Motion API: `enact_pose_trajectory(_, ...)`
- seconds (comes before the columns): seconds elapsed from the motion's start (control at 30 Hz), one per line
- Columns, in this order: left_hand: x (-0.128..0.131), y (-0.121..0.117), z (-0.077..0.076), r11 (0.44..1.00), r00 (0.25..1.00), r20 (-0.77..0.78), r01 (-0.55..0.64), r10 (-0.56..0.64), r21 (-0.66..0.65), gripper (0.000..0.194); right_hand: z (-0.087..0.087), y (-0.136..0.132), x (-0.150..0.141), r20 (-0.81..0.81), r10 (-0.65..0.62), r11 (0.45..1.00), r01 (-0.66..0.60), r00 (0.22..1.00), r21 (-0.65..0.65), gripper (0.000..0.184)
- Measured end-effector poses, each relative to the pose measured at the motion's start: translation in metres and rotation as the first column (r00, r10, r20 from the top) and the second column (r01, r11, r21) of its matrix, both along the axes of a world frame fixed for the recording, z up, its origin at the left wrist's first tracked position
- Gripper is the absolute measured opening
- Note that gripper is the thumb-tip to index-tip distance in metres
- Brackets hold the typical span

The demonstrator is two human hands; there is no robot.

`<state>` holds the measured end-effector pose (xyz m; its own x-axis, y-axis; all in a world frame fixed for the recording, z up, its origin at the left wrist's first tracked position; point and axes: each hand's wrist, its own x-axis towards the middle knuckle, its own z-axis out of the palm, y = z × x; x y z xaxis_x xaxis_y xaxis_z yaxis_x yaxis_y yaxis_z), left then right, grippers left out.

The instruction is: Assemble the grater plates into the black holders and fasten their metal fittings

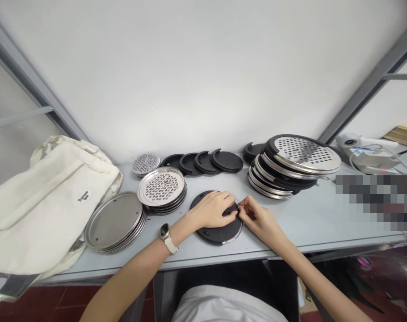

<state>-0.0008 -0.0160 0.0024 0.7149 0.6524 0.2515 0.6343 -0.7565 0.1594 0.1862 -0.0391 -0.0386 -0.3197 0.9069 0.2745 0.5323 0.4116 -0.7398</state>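
A black round disc (220, 232) with a metal rim showing at its lower right lies flat near the front edge of the grey table (310, 219). My left hand (215, 209) rests on top of it, fingers curled at its right edge. My right hand (258, 221) meets it there, and the fingertips of both hands pinch a small black part at the disc's rim. A watch with a pale strap sits on my left wrist.
Left of the disc are a stack of plain steel plates (114, 222) and a stack of perforated steel discs (161, 188). Black lids (205, 162) line the back wall. A tall leaning stack (292, 163) stands at right. A white cloth bag (45, 197) lies far left.
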Motion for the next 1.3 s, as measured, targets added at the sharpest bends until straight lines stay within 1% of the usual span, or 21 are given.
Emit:
enact_pose_trajectory(0.13,0.0,0.0,0.001,1.0,1.0,0.001,0.025,-0.025,0.005,0.014,0.0,0.001,-0.001,-0.029,-0.041,0.999,0.042,0.999,0.015,0.017)
enact_pose_trajectory(0.2,0.0,-0.001,0.002,0.999,0.999,0.0,0.034,-0.034,0.01,0.014,-0.001,0.002,-0.001,-0.051,-0.058,0.998,0.06,0.997,0.021,0.023)
enact_pose_trajectory(0.3,0.0,-0.001,0.002,0.999,0.999,0.009,0.037,-0.037,0.017,0.014,-0.001,0.004,-0.001,-0.062,-0.044,0.999,0.045,0.997,0.018,0.026)
enact_pose_trajectory(0.47,0.001,-0.001,0.0,0.998,0.999,0.022,0.048,-0.048,0.03,0.017,0.0,0.007,0.001,-0.063,0.009,1.0,-0.007,0.998,0.027,0.024)
enact_pose_trajectory(0.57,0.0,-0.001,0.001,0.998,0.999,0.022,0.05,-0.05,0.033,0.017,0.003,0.007,0.002,-0.047,-0.002,0.996,0.006,0.999,0.089,0.017)
enact_pose_trajectory(0.67,0.0,-0.001,0.002,0.999,0.999,0.017,0.043,-0.044,0.03,0.015,0.008,0.005,0.001,-0.019,-0.025,0.986,0.028,1.0,0.161,0.017)
enact_pose_trajectory(0.77,0.001,-0.001,0.003,0.999,1.0,0.008,0.03,-0.03,0.02,0.014,0.013,0.003,0.001,-0.025,-0.094,0.968,0.097,0.995,0.231,0.016)
enact_pose_trajectory(0.83,0.001,-0.001,0.003,0.999,1.0,0.002,0.026,-0.027,0.024,0.015,0.014,0.002,0.001,-0.033,-0.123,0.96,0.127,0.992,0.249,0.017)
enact_pose_trajectory(1.03,0.0,0.0,0.001,0.999,1.0,0.004,0.026,-0.026,0.044,0.015,0.011,0.003,0.0,-0.019,-0.086,0.976,0.088,0.996,0.199,0.02)
enact_pose_trajectory(1.2,0.001,-0.001,0.002,0.999,1.0,0.006,0.026,-0.026,0.024,0.015,0.01,0.002,-0.001,-0.003,-0.067,0.99,0.066,0.998,0.125,0.018)
enact_pose_trajectory(1.3,0.001,-0.001,0.002,0.999,0.999,0.013,0.031,-0.031,0.016,0.014,0.008,0.001,-0.001,0.034,-0.03,0.996,0.027,0.999,0.081,0.019)
